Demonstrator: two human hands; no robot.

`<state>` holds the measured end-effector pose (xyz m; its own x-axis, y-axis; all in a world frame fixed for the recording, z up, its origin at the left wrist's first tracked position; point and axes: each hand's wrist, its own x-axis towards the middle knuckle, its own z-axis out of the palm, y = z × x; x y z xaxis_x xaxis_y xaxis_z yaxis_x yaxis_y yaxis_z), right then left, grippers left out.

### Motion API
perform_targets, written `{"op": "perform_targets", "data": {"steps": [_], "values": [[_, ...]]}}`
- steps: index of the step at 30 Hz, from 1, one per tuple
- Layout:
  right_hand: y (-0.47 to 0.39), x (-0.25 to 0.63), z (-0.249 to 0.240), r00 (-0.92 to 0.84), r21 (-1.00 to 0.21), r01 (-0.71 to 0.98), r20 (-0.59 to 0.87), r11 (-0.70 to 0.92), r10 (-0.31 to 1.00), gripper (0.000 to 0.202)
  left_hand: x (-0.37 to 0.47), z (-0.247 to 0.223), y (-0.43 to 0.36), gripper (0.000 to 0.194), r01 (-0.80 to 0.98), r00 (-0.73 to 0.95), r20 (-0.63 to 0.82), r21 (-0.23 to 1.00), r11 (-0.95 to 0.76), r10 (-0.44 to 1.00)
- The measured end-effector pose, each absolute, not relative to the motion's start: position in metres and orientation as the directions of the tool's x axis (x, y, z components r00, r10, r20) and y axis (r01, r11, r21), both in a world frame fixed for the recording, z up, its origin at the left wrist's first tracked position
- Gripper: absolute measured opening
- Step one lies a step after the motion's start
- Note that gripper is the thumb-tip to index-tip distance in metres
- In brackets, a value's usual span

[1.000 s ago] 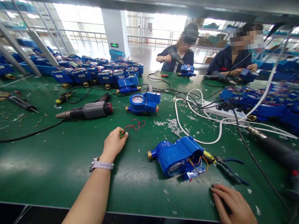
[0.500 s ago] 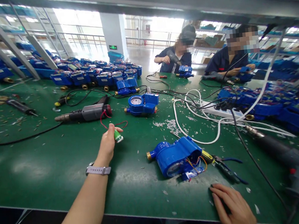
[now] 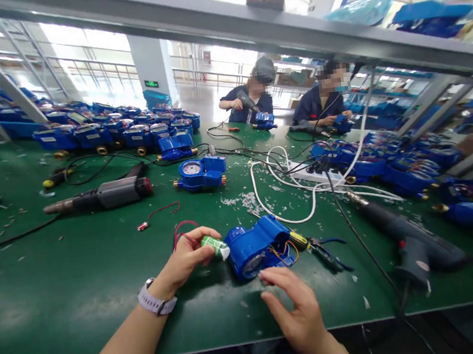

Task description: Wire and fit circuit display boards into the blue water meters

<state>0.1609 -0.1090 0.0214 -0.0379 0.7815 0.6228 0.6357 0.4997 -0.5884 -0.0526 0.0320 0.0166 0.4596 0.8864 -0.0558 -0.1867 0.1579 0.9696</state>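
Observation:
A green cylindrical battery (image 3: pixel 214 246) with a white end is pinched in my left hand (image 3: pixel 188 258). Its red wires loop up behind my fingers. Just right of the battery lies a blue water meter (image 3: pixel 258 245), its box part tilted and thin coloured wires hanging out. My right hand (image 3: pixel 296 303) is at the meter's near side, thumb and fingers apart with nothing between them; whether a fingertip touches the meter I cannot tell. A yellow-and-black screwdriver (image 3: pixel 299 240) and dark-blue-handled pliers (image 3: pixel 329 254) lie against and beside the meter's right side.
Heat guns (image 3: pixel 107 194) lie at left and right. A small red connector (image 3: pixel 142 226) with wire rests left of centre. Another blue meter (image 3: pixel 201 173) stands beyond. A white power strip (image 3: pixel 312 173) and cables cross the right side. Many meters are stacked behind. Two co-workers sit opposite.
My left hand has brought the battery right and nearer, beside the meter. My right hand has moved left and lifted off the table edge. The view has turned right.

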Motion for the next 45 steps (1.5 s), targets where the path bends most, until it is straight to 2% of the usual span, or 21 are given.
{"op": "perform_targets", "data": {"steps": [4, 9, 18, 24, 31, 40, 42, 45], "values": [[-0.089, 0.136, 0.037, 0.006, -0.699, 0.549, 0.551, 0.457, 0.835, 0.033, -0.043, 0.012, 0.021, 0.034, -0.13, 0.58, -0.016, 0.985, 0.112, 0.814], [-0.084, 0.13, 0.039, 0.083, -0.747, 0.525, 0.523, 0.408, 0.848, 0.012, -0.036, 0.015, 0.012, 0.032, -0.096, 0.613, 0.027, 0.995, 0.04, 0.789], [-0.089, 0.131, 0.038, 0.046, -0.683, 0.548, 0.601, 0.483, 0.798, 0.012, -0.035, 0.009, 0.005, 0.03, -0.065, 0.604, 0.188, 0.98, -0.187, 0.774], [-0.091, 0.133, 0.037, -0.008, -0.637, 0.557, 0.637, 0.532, 0.771, 0.013, -0.036, 0.007, 0.001, 0.027, -0.067, 0.56, 0.241, 0.967, -0.246, 0.792], [-0.103, 0.139, 0.038, -0.039, -0.629, 0.561, 0.63, 0.539, 0.776, 0.013, -0.029, 0.012, -0.029, 0.027, -0.008, 0.424, 0.156, 0.986, -0.168, 0.892], [-0.123, 0.163, 0.047, -0.14, -0.671, 0.549, 0.514, 0.498, 0.846, 0.013, -0.027, 0.0, -0.077, 0.032, 0.087, 0.298, -0.005, 0.996, -0.022, 0.955], [-0.123, 0.196, 0.05, -0.081, -0.667, 0.61, 0.485, 0.428, 0.871, 0.012, -0.034, -0.007, -0.082, 0.033, 0.115, 0.274, -0.058, 0.993, 0.027, 0.96], [-0.118, 0.265, 0.043, 0.136, -0.647, 0.73, 0.453, 0.22, 0.881, 0.016, -0.045, -0.016, -0.09, 0.04, 0.1, 0.241, -0.179, 0.982, 0.159, 0.954]]}}
